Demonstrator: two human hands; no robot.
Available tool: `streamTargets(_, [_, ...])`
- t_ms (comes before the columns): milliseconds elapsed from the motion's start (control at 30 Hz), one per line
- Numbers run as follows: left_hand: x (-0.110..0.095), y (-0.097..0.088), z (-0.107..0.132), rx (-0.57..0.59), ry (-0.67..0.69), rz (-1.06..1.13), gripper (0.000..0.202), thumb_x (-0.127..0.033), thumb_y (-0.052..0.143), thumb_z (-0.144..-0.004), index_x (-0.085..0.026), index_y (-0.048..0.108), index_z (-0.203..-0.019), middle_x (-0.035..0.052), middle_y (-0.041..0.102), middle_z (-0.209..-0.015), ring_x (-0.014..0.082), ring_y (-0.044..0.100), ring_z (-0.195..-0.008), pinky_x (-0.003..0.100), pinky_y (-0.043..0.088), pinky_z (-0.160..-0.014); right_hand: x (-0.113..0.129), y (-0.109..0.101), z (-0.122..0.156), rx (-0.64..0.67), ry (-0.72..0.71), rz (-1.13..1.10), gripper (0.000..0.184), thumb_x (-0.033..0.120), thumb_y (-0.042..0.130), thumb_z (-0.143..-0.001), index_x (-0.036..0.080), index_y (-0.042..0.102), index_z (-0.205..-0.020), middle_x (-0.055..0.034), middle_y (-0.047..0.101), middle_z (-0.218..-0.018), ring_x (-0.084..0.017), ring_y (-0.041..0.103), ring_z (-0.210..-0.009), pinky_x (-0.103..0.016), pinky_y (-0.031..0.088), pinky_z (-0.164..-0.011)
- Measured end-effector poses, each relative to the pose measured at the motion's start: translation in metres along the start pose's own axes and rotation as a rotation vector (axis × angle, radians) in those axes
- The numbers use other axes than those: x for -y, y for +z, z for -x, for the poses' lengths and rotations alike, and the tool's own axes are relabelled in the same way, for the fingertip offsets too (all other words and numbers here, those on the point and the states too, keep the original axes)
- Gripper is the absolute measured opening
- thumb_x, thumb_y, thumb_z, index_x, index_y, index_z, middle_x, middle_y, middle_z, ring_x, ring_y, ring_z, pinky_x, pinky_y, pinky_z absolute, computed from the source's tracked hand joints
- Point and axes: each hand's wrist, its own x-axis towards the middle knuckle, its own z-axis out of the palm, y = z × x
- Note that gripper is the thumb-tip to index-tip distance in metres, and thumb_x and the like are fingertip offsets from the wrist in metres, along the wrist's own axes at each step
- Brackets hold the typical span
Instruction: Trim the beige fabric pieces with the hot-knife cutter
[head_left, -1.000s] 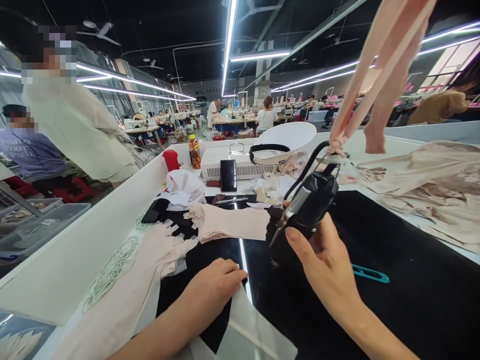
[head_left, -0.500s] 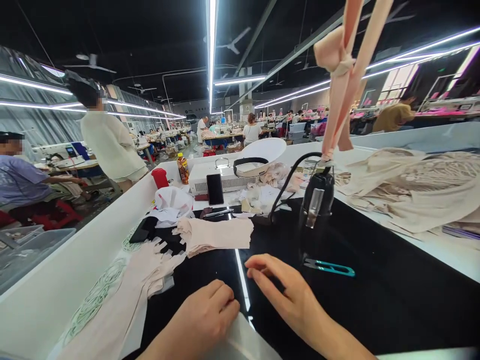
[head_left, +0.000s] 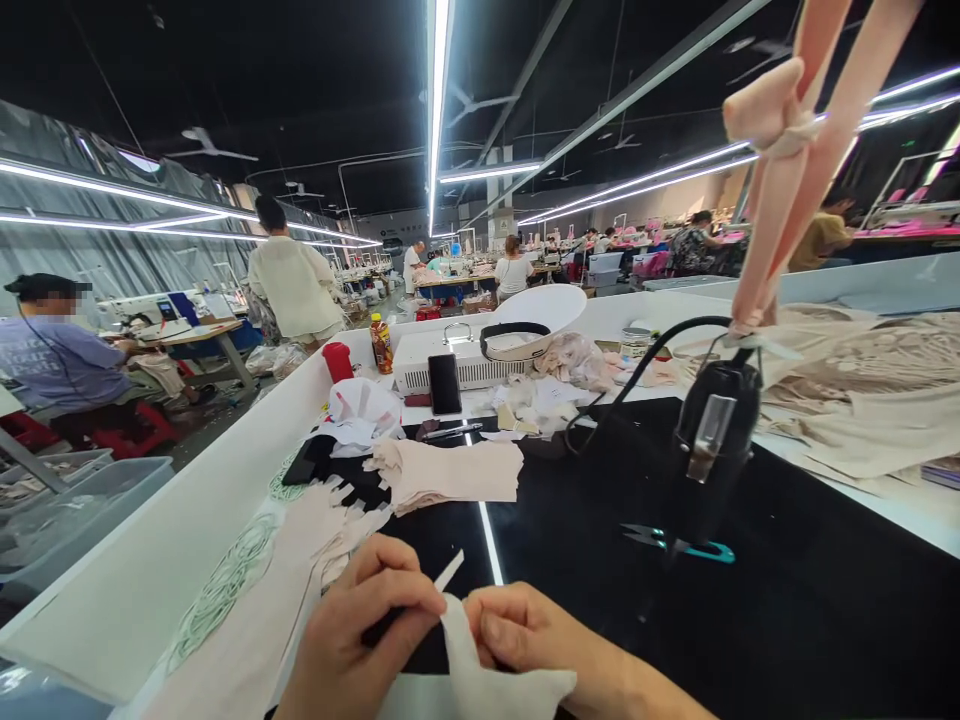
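Observation:
My left hand (head_left: 360, 640) and my right hand (head_left: 532, 640) meet at the near edge of a black table top (head_left: 787, 620). Both pinch a thin white piece of material (head_left: 480, 670) that lies between them, with a narrow strip sticking up by my left fingers. A black hand tool (head_left: 709, 440) with a cord hangs above the table from a pink fabric strap (head_left: 787, 190), apart from both hands. Teal thread snips (head_left: 682, 545) lie under it.
Folded beige fabric pieces (head_left: 446, 470) and long cut beige pieces (head_left: 300, 560) lie left of centre. A white machine (head_left: 450, 362), a phone, a red cup and a bottle stand farther back. Beige garments (head_left: 862, 400) are heaped at right. People work at tables behind.
My right hand let go of the black tool, which now hangs upright from its strap. Both hands came down and took hold of the white piece at the near edge.

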Motion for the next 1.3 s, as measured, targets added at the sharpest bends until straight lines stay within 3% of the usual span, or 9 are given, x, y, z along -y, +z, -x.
streamTargets(133, [0.019, 0.006, 0.016, -0.095, -0.219, 0.189, 0.015, -0.034, 0.071, -0.1, -0.026, 0.071, -0.088, -0.0004, 0.061, -0.085, 0.0135, 0.063, -0.075, 0.019, 0.055, -0.066, 0.004, 0.002, -0.003, 0.059, 0.031, 0.043, 0.052, 0.058, 0.095, -0.066, 0.018, 0.07, -0.089, 0.0014, 0.062, -0.085, -0.011, 0.052, -0.072, -0.024, 0.039, -0.071])
streamTargets(267, [0.026, 0.011, 0.024, -0.071, -0.226, 0.316, 0.012, -0.034, 0.07, -0.101, -0.027, 0.072, -0.091, -0.001, 0.063, -0.085, 0.0127, 0.063, -0.075, 0.019, 0.054, -0.068, -0.006, 0.01, -0.018, 0.03, 0.001, 0.07, 0.065, 0.051, 0.097, -0.064, 0.023, 0.069, -0.115, 0.0036, 0.062, -0.092, -0.013, 0.052, -0.078, -0.024, 0.039, -0.072])
streamTargets(433, [0.026, 0.009, 0.027, -0.085, -0.247, 0.403, 0.014, -0.036, 0.074, -0.098, -0.026, 0.074, -0.089, 0.0005, 0.067, -0.087, 0.0134, 0.065, -0.077, 0.019, 0.054, -0.068, -0.016, 0.018, -0.03, 0.043, 0.011, 0.071, 0.054, 0.061, 0.091, -0.069, 0.017, 0.071, -0.092, 0.003, 0.057, -0.078, -0.012, 0.048, -0.07, -0.025, 0.037, -0.067])
streamTargets(533, [0.023, 0.01, 0.026, -0.228, -0.513, 0.62, 0.026, -0.047, 0.08, -0.092, -0.023, 0.071, -0.09, -0.0002, 0.068, -0.085, 0.0134, 0.065, -0.075, 0.02, 0.055, -0.068, -0.015, 0.017, -0.029, 0.003, -0.016, 0.075, 0.054, 0.068, 0.083, -0.076, 0.016, 0.068, -0.081, 0.0031, 0.053, -0.072, -0.01, 0.044, -0.064, -0.024, 0.035, -0.062])
streamTargets(633, [0.018, 0.017, 0.025, -0.428, -0.843, 0.879, 0.04, -0.053, 0.085, -0.085, -0.025, 0.066, -0.106, -0.0005, 0.069, -0.089, 0.0158, 0.069, -0.08, 0.024, 0.057, -0.072, -0.008, 0.014, -0.027, -0.039, -0.031, 0.089, 0.054, 0.069, 0.077, -0.083, 0.016, 0.069, -0.083, 0.0021, 0.055, -0.072, -0.011, 0.047, -0.065, -0.024, 0.039, -0.064])
streamTargets(767, [0.019, 0.031, 0.031, -0.484, -1.086, 1.07, 0.066, -0.064, 0.086, -0.079, -0.023, 0.061, -0.125, 0.0056, 0.073, -0.094, 0.0231, 0.074, -0.084, 0.03, 0.057, -0.074, 0.005, 0.013, -0.028, -0.076, -0.003, 0.221, 0.056, 0.073, 0.071, -0.086, 0.017, 0.068, -0.091, 0.0012, 0.059, -0.078, -0.013, 0.05, -0.07, -0.026, 0.042, -0.067])
streamTargets(1033, [0.054, 0.039, 0.037, -0.237, -0.882, 0.798, 0.073, -0.071, 0.084, -0.075, -0.024, 0.062, -0.125, -0.0064, 0.052, -0.073, 0.0118, 0.052, -0.061, 0.021, 0.04, -0.055, 0.013, 0.006, -0.033, -0.04, -0.018, 0.558, 0.047, 0.066, 0.066, -0.09, 0.019, 0.06, -0.089, 0.0013, 0.055, -0.083, -0.016, 0.046, -0.075, -0.027, 0.04, -0.069])
streamTargets(1133, [0.061, 0.032, 0.019, -0.204, -0.78, 0.56, 0.07, -0.076, 0.072, -0.083, -0.021, 0.062, -0.125, -0.006, 0.05, -0.072, 0.0122, 0.048, -0.06, 0.022, 0.038, -0.055, 0.018, -0.007, -0.034, -0.089, 0.016, 0.667, 0.045, 0.064, 0.065, -0.089, 0.019, 0.062, -0.088, 0.0019, 0.054, -0.079, -0.015, 0.045, -0.073, -0.026, 0.038, -0.065])
streamTargets(1300, [0.077, 0.021, -0.031, -0.251, -0.651, 0.332, 0.053, -0.06, 0.074, -0.087, -0.021, 0.066, -0.122, -0.0057, 0.048, -0.073, 0.0131, 0.048, -0.065, 0.023, 0.039, -0.059, 0.04, -0.048, -0.04, -0.345, 0.009, 0.899, 0.046, 0.066, 0.058, -0.087, 0.02, 0.067, -0.09, 0.0072, 0.038, -0.06, -0.014, 0.036, -0.058, -0.027, 0.029, -0.056])
